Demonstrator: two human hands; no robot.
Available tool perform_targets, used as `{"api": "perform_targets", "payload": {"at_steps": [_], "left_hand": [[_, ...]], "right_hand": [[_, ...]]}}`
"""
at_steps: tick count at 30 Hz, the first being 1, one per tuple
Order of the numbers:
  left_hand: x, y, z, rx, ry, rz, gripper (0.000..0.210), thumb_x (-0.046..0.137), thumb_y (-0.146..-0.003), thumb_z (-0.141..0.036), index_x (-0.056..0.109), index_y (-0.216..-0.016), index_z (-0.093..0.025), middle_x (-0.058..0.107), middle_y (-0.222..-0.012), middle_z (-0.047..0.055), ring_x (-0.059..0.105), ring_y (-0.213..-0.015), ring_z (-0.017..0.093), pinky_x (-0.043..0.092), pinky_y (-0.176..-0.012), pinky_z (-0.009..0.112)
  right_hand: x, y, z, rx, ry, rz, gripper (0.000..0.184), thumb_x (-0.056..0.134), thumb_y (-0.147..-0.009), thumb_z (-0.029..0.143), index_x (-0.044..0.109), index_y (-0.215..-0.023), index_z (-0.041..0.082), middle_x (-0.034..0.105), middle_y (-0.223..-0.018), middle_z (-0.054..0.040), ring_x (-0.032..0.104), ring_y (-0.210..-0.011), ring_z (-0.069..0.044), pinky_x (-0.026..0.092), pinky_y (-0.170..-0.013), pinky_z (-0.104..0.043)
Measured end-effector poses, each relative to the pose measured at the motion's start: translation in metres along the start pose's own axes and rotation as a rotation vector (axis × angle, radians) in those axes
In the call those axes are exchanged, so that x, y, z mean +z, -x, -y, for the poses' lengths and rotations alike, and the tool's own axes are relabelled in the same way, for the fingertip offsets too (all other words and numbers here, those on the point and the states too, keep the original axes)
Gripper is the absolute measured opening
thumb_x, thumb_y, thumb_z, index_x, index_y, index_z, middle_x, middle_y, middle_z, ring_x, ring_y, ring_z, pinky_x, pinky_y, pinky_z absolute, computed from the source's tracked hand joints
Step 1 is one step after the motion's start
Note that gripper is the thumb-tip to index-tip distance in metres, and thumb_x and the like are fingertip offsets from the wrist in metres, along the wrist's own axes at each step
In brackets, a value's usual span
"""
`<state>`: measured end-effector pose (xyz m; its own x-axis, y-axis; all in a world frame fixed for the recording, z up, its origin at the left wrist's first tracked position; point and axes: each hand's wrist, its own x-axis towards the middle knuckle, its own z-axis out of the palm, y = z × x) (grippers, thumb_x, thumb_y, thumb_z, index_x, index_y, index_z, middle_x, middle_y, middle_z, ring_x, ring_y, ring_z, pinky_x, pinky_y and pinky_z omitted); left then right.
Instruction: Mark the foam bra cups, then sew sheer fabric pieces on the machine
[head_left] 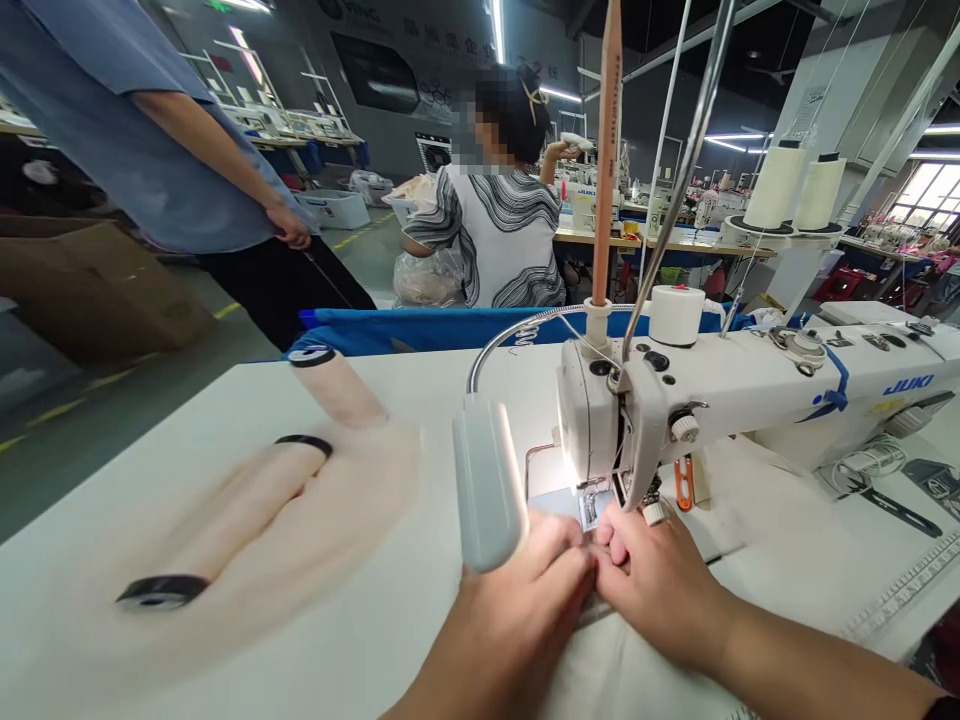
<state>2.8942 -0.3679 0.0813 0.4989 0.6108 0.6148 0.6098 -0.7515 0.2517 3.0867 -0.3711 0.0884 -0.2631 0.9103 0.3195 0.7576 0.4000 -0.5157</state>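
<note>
Both my hands meet just in front of the presser foot [590, 508] of a white JUKI sewing machine [750, 385]. The fingers of my left hand [529, 580] are bent and pinched on a pale fabric [619, 665]. Close beside it, my right hand [664, 585] is closed too, thumb and fingertips pressed together at the same fabric. The bit between the fingertips is mostly hidden. Fabric hangs in soft folds below the hands. A grey lamp [487, 490] on a bendable neck shines on the needle area.
Sheer beige material [247, 510] and a roll [337, 385] with black ends lie on the left of the table [322, 640]. Orange thread snips [683, 482], a black tool [900, 510] and a clear ruler [907, 590] lie right. Two people [499, 230] [150, 150] are beyond.
</note>
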Motion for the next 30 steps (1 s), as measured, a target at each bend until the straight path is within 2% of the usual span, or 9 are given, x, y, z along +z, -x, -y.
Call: {"api": "perform_targets", "payload": {"at_steps": [3, 10, 16, 20, 25, 30], "left_hand": [[-0.001, -0.002, -0.001, 0.101, 0.007, 0.068, 0.030, 0.044, -0.101, -0.003, 0.066, -0.092, -0.022, 0.072, -0.085, 0.002, 0.065, -0.074, 0.020, 0.045, -0.061, 0.030], [0.001, 0.003, 0.003, 0.089, -0.012, 0.067, 0.034, 0.039, -0.108, -0.012, 0.071, -0.097, -0.020, 0.077, -0.095, 0.006, 0.071, -0.076, 0.020, 0.046, -0.053, 0.029], [0.003, 0.003, 0.008, 0.057, -0.026, 0.052, 0.033, 0.042, -0.107, -0.014, 0.074, -0.106, -0.021, 0.079, -0.105, 0.006, 0.073, -0.084, 0.022, 0.056, -0.074, 0.036], [-0.002, -0.003, 0.009, 0.061, -0.043, 0.085, 0.031, 0.043, -0.105, -0.013, 0.074, -0.104, -0.019, 0.080, -0.105, 0.008, 0.074, -0.085, 0.024, 0.058, -0.076, 0.039], [-0.006, -0.009, 0.009, 0.074, -0.039, 0.091, 0.033, 0.043, -0.105, -0.014, 0.076, -0.105, -0.020, 0.081, -0.105, 0.007, 0.075, -0.086, 0.025, 0.059, -0.076, 0.041], [-0.004, -0.009, 0.008, 0.068, -0.066, 0.120, 0.035, 0.042, -0.105, -0.014, 0.076, -0.109, -0.019, 0.082, -0.108, 0.008, 0.076, -0.087, 0.027, 0.058, -0.078, 0.045]], "right_hand": [[-0.001, -0.001, -0.005, -0.082, -0.003, -0.033, 0.018, 0.061, -0.087, 0.005, 0.057, -0.083, 0.022, 0.056, -0.069, 0.0038, 0.052, -0.065, -0.016, 0.035, -0.062, -0.026], [-0.004, 0.004, -0.018, -0.286, 0.090, -0.027, 0.020, 0.059, -0.089, 0.004, 0.066, -0.081, 0.021, 0.060, -0.077, -0.0016, 0.052, -0.075, -0.020, 0.039, -0.069, -0.030], [-0.003, 0.006, -0.021, -0.274, 0.218, -0.070, 0.018, 0.061, -0.088, 0.007, 0.070, -0.087, 0.022, 0.061, -0.083, -0.0055, 0.052, -0.081, -0.024, 0.039, -0.071, -0.032], [-0.005, 0.005, -0.018, -0.267, 0.229, -0.085, 0.019, 0.059, -0.087, 0.006, 0.068, -0.084, 0.022, 0.060, -0.082, -0.0050, 0.050, -0.080, -0.024, 0.039, -0.071, -0.032], [-0.007, 0.002, -0.015, -0.278, 0.174, -0.129, 0.024, 0.056, -0.088, 0.004, 0.070, -0.091, 0.023, 0.063, -0.085, -0.0054, 0.052, -0.085, -0.025, 0.043, -0.075, -0.032], [-0.005, 0.002, -0.017, -0.276, 0.178, -0.148, 0.025, 0.056, -0.082, 0.001, 0.068, -0.088, 0.022, 0.063, -0.084, -0.0049, 0.053, -0.082, -0.024, 0.042, -0.073, -0.032]]}}
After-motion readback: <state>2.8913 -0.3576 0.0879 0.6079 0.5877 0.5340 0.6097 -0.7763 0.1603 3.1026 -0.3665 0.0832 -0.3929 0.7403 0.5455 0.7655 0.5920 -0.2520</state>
